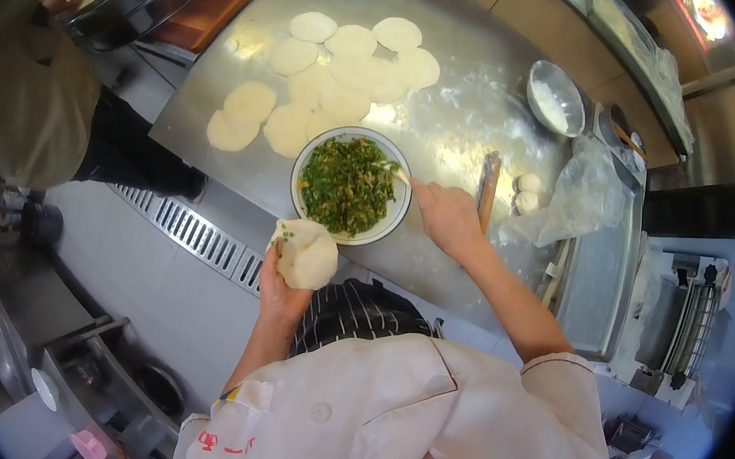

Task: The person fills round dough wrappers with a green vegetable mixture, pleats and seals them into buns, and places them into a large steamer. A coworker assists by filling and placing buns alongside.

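Observation:
My left hand (280, 285) holds up a round dough wrapper (310, 256) just left of the bowl, the thumb over its edge. A few green bits cling to the wrapper near its upper rim. In my right hand (448, 216) is the handle of a small utensil (394, 170), perhaps a spoon or spatula, its tip at the right side of the chopped green filling (343, 188). That filling lies in a white bowl with a dark rim line (394, 225), at the table's near edge. Beyond it, several flat dough rounds (358, 72) are spread out, many overlapping.
On the steel table (466, 24) are a rolling pin (490, 190), two dough balls (527, 192), a clear plastic bag (577, 197) and a metal bowl of flour (554, 100). A metal tray (604, 283) lies at right. Another person (23, 113) stands at left beside the floor drain grate (185, 228).

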{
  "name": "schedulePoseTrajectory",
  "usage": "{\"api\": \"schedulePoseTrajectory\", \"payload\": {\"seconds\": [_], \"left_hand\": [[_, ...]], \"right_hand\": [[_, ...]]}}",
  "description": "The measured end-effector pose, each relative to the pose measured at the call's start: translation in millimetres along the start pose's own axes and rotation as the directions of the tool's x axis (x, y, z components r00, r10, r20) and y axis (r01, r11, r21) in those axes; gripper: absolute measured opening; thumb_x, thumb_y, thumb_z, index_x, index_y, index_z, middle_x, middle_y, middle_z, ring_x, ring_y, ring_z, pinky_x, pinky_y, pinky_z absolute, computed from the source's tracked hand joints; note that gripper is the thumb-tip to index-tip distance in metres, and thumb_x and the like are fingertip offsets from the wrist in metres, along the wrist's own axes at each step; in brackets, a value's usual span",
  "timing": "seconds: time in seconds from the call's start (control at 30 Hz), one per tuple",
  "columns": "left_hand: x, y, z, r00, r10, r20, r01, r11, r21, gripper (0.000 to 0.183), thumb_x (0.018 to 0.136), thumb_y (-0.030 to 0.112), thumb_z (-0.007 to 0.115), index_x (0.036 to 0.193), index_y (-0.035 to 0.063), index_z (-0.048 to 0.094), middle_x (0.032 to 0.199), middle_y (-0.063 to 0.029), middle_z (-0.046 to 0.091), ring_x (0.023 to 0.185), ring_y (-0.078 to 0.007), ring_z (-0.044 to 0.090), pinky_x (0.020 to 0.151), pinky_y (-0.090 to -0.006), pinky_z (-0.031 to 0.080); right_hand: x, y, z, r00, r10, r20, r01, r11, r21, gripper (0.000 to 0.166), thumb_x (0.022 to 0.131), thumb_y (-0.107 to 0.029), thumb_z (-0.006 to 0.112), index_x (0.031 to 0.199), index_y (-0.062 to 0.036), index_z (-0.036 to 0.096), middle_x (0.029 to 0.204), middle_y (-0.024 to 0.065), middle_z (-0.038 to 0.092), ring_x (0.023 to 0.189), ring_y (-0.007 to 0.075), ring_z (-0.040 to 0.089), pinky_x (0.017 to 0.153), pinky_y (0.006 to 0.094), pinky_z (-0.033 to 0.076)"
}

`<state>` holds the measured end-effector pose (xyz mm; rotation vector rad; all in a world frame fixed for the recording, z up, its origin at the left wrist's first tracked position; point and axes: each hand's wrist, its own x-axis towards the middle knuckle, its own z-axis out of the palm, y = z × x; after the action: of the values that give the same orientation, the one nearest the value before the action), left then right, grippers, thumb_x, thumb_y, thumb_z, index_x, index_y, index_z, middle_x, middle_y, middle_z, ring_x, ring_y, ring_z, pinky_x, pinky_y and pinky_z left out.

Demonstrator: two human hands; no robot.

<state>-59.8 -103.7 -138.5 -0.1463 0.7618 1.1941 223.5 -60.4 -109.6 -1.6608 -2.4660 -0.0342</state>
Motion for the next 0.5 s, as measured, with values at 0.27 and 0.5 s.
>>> {"api": "schedulePoseTrajectory", "payload": {"seconds": [0.27,0.5], "left_hand": [[10,3,-4,0.999,-0.053,-0.005,0.053,0.998,0.039,0.040,0.101,0.028,0.041,0.133,0.0058,0.050,0.133,-0.0133,0.055,0.123,-0.0316,0.052,0.105,-0.0481,0.042],[4,14,11,0.999,-0.026,-0.018,0.028,0.997,0.070,0.044,0.102,0.031,0.037,0.136,0.0051,0.047,0.136,-0.0140,0.053,0.124,-0.0321,0.051,0.107,-0.0481,0.040]], "right_hand": [[1,-27,21,0.901,0.311,0.302,-0.416,0.817,0.399,0.019,0.088,-0.015,0.055,0.096,-0.0011,0.064,0.075,0.0209,0.064,0.076,0.0373,0.064,0.066,0.0443,0.050],[-11,-29,50,0.715,0.433,0.548,-0.671,0.208,0.712,0.024,0.092,-0.017,0.055,0.101,0.0006,0.069,0.067,0.0092,0.060,0.063,0.0195,0.058,0.059,0.0354,0.044]]}}
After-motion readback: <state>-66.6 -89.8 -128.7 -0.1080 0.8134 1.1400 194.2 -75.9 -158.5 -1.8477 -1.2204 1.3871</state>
